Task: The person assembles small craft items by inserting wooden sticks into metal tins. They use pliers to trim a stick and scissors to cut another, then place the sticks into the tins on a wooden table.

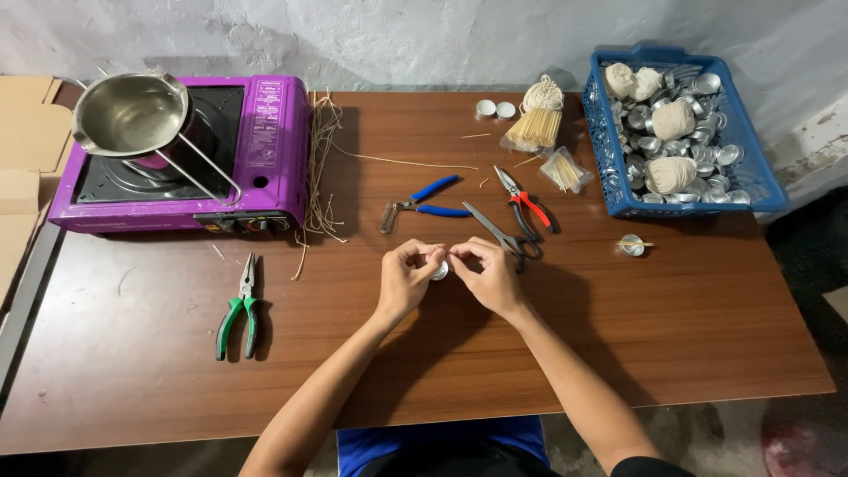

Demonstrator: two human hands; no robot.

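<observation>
So the count: two hands (408, 276) (491, 274), one purple stove (265, 132), one steel pot (128, 113), one blue basket (680, 208), three twine balls (674, 119) (669, 174) (620, 79) in it, one green pliers (241, 309), one blue pliers (428, 203), one red pliers (528, 205), one scissors (499, 234), two cups (485, 108) (505, 109) by the wall

Brightness: fairly bright, even across the surface (671, 327); corners dimmer, esp. bottom right.
Light source: overhead, slightly from the left, judging by shadows.
Shadows: soft; the purple stove (265, 150) and blue basket (609, 168) cast them right/forward; faint ones under forearms.
Glare: mild sheen on wood; highlights on the steel pot (124, 115) and metal cups.
Focus: sharp centre, no motion blur.
Distortion: wide-angle; surface edges bow.
</observation>
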